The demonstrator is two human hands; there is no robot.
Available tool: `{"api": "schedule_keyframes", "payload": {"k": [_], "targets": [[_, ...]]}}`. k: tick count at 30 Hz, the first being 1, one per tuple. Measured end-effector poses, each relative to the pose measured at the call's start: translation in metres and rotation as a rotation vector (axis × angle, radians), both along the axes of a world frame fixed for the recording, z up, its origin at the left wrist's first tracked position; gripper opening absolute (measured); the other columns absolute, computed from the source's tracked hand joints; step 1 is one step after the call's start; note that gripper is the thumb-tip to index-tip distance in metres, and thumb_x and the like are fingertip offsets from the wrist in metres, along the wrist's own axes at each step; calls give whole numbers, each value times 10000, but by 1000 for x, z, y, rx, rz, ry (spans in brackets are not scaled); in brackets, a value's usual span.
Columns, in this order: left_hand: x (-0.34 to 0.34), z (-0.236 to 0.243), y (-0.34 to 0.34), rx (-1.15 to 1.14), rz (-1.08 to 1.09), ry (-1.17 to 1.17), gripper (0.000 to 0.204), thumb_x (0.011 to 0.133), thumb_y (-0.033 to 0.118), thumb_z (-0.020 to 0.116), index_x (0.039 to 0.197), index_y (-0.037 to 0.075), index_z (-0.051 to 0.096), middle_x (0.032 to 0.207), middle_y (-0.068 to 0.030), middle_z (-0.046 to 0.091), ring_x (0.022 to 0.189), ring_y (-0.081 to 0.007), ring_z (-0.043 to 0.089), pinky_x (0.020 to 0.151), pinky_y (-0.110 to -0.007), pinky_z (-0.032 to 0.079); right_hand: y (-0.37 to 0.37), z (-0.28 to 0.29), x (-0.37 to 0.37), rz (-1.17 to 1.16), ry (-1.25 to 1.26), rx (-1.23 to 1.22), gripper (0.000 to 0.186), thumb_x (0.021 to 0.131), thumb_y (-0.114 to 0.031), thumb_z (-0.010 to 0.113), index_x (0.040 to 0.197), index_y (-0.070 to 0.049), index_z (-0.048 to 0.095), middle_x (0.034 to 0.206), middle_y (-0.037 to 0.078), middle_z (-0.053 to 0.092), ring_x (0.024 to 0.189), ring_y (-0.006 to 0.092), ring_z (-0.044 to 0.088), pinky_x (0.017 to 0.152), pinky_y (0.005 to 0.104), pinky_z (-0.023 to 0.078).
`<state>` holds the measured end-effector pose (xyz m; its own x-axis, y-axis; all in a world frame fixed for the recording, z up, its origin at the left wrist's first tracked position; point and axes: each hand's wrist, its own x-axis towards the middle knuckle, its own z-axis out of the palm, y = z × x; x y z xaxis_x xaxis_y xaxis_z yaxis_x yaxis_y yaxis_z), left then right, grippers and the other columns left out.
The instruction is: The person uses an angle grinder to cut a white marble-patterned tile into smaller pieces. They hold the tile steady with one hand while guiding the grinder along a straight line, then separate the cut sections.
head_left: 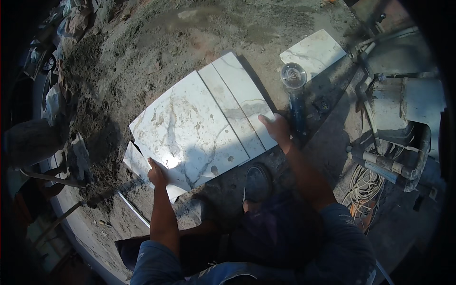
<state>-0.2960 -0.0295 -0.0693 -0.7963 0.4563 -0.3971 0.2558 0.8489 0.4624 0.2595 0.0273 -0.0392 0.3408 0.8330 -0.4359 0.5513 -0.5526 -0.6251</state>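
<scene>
A large white marble-patterned tile (175,123), smeared with dirt, lies in front of me. Two narrower tile strips (227,104) lie along its right side, split by dark straight lines. My left hand (157,173) is closed at the big tile's near left edge, thumb on top and fingers partly hidden. Another white tile piece (135,160) pokes out beneath that corner. At the right end, my right hand (277,131) grips the outer strip's edge, its thumb on the face and its other fingers mostly hidden. Just beyond it lies an angle grinder (297,111) with a round disc.
A smaller white tile offcut (320,51) lies past the grinder's disc. Rough sandy ground (156,33) spreads beyond the tiles. At right are a metal frame (403,166) and a coiled cable (363,187). A thin white strip (133,209) lies at near left, and my shoe (258,182) stands close by.
</scene>
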Motion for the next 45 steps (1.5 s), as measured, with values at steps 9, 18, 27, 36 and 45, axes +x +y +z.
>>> {"api": "schedule_keyframes", "payload": {"k": [9,18,27,36,45], "targets": [[0,-6,3,70,-34,-114,1073,875,857,485,917,-196,689,904,-293,707,878,-415,659,851,-505,502,5,16,-47,49,-125,-34,888,846,-685,689,1283,86,629,1191,316,682,1165,443,652,961,470,533],[16,12,3,-6,-141,100,1133,877,898,384,823,-194,681,823,-320,690,865,-453,665,846,-519,500,-3,17,-59,50,-128,-26,922,850,-701,679,1333,80,598,1227,313,670,1198,433,639,986,470,522],[1,-5,2,-123,-381,288,1077,970,809,271,771,-163,686,826,-359,687,904,-513,673,876,-548,512,-8,21,-63,66,-77,-7,949,839,-669,715,1373,99,551,1281,315,644,1241,414,617,1030,446,498],[-5,4,10,-251,-476,317,1048,989,785,250,808,-132,723,845,-345,704,934,-512,686,901,-539,525,-12,24,-65,57,-52,13,914,848,-651,718,1368,84,558,1280,307,649,1244,409,617,1026,456,501],[-11,10,17,-408,-483,243,1106,967,813,195,1014,-161,717,1037,-358,705,1109,-505,646,1031,-515,473,-13,34,-69,58,-70,52,802,851,-652,709,1211,61,633,1118,295,704,1102,441,673,924,494,542]]}}
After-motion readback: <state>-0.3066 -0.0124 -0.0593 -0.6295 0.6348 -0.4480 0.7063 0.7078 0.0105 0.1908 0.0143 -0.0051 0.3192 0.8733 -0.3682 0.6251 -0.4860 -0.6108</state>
